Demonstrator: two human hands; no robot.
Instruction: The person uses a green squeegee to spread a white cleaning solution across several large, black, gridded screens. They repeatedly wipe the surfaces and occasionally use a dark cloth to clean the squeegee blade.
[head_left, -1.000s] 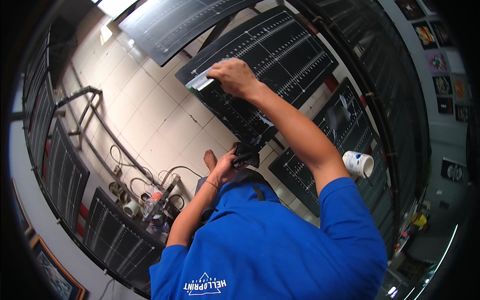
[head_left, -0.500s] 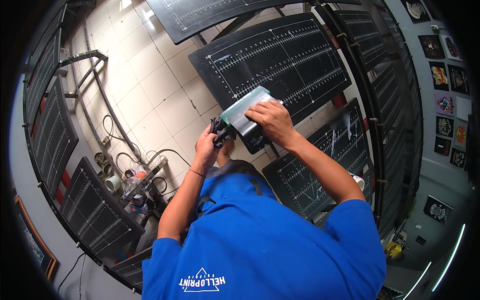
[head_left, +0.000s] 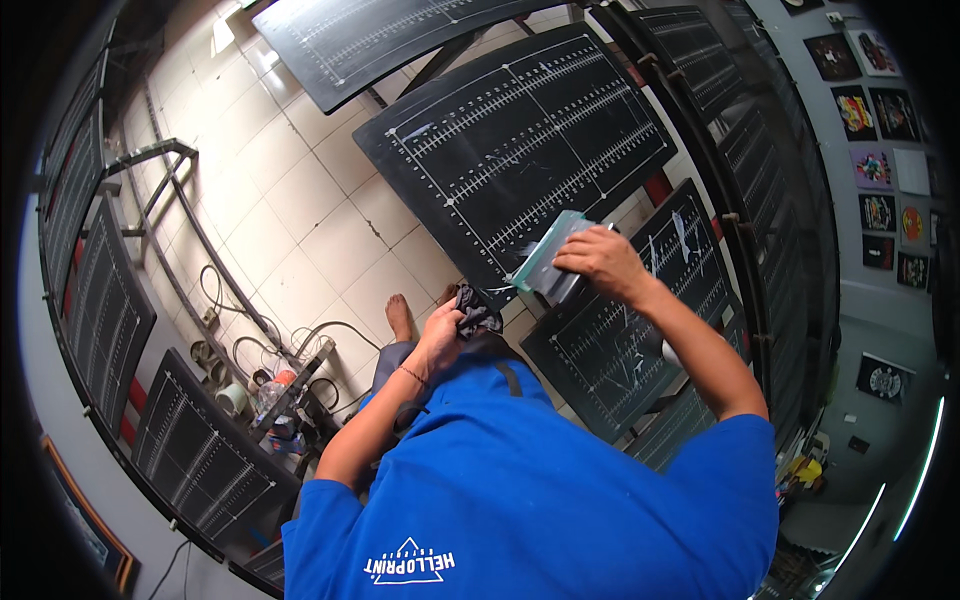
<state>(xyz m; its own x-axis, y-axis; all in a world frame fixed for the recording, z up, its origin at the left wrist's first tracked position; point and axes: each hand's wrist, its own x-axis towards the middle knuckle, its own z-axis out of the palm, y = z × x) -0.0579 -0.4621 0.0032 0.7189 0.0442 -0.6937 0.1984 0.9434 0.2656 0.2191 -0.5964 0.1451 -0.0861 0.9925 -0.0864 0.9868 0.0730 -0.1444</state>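
My right hand (head_left: 605, 262) grips the grey handle of a wide squeegee (head_left: 548, 260) with a translucent green blade. The squeegee is held tilted over the near corner of a black printing board (head_left: 540, 135) marked with white ruler lines. I cannot tell whether the blade touches that board. Bunched in my left hand (head_left: 438, 335) is a crumpled black cloth (head_left: 480, 312), close to my lap. A gap separates cloth and squeegee.
Another marked black board (head_left: 625, 350) with whitish smears lies at the right. Beyond it runs a dark metal rail (head_left: 690, 130). Boards on a frame (head_left: 205, 455) line the left, beside cables and cups (head_left: 232, 398). A bare foot (head_left: 398, 315) stands on the tiles.
The squeegee has come away from the cloth and moved right and nearer with my right hand. My left hand has lowered toward my lap with the cloth. The view has shifted a little.
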